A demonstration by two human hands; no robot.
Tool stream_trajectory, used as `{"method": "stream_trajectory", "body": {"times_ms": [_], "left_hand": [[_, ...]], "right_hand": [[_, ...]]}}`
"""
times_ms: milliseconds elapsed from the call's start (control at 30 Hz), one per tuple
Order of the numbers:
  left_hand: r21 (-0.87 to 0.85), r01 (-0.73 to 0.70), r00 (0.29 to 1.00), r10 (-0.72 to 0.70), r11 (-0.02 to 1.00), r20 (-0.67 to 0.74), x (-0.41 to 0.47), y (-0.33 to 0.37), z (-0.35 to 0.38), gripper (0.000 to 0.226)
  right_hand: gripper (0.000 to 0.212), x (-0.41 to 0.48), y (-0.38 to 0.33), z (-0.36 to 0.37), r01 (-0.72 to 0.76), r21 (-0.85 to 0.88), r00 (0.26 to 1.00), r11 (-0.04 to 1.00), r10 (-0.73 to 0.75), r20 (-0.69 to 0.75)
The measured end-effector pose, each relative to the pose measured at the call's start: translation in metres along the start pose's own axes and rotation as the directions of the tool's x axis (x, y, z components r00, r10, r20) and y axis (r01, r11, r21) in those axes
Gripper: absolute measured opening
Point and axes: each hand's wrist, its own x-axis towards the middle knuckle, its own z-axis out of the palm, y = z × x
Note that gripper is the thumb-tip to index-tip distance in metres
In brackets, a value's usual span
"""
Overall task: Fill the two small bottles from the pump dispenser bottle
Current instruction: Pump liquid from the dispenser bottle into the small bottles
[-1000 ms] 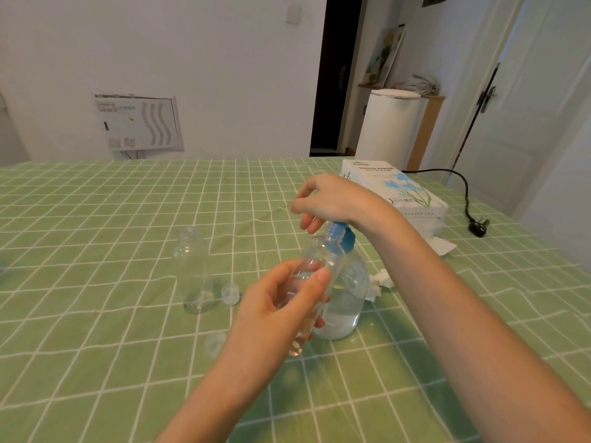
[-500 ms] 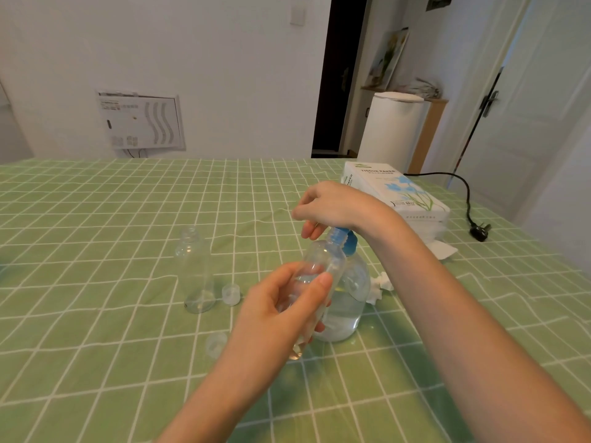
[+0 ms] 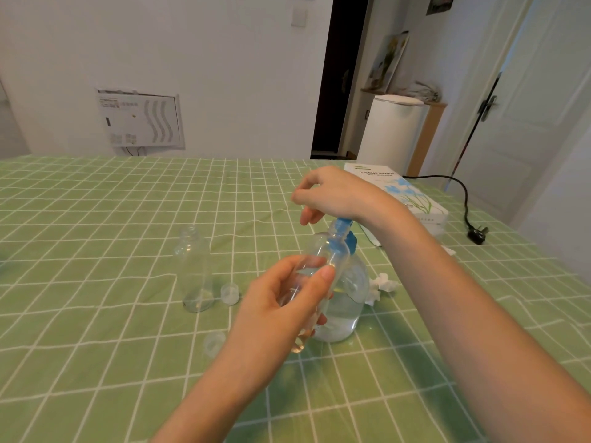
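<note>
**Small bottle held to the pump spout**

A small clear plastic bottle (image 3: 319,260) is gripped by the left hand (image 3: 281,311), whose thumb and fingers (image 3: 297,261) are wrapped round its middle. The bottle is held tilted, with its open mouth brought up to the spout of the blue pump head (image 3: 343,225). That head tops a large clear pump dispenser bottle (image 3: 343,302), which stands just behind the left fingers and is partly filled with clear liquid.

The right hand (image 3: 332,195) is laid over the pump head. Its fingers (image 3: 308,215) are loosely curled and point downward in front of the pump; whether they close on the head cannot be told.

A second small clear bottle (image 3: 195,270) stands upright and uncapped to the left of the left fingers, apart from them. One small translucent cap (image 3: 229,293) lies just beside its base, and another translucent cap (image 3: 213,343) lies left of the left wrist. A crumpled white tissue (image 3: 382,284) lies right of the dispenser, and a white tissue box (image 3: 412,199) printed with blue flowers sits beyond the right wrist. Everything is carried by the counter (image 3: 96,235), which is covered with a green checked cloth.
</note>
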Motion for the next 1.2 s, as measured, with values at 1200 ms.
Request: {"method": "stream_trajectory", "body": {"times_ms": [1200], "left_hand": [[-0.014,0.046,0.999,-0.046,0.999,0.014,-0.002,-0.006,-0.002,0.036]], "right_hand": [[0.024,0.003,0.009,0.009,-0.025,-0.017,0.999,1.000,0.025,-0.021]]}}
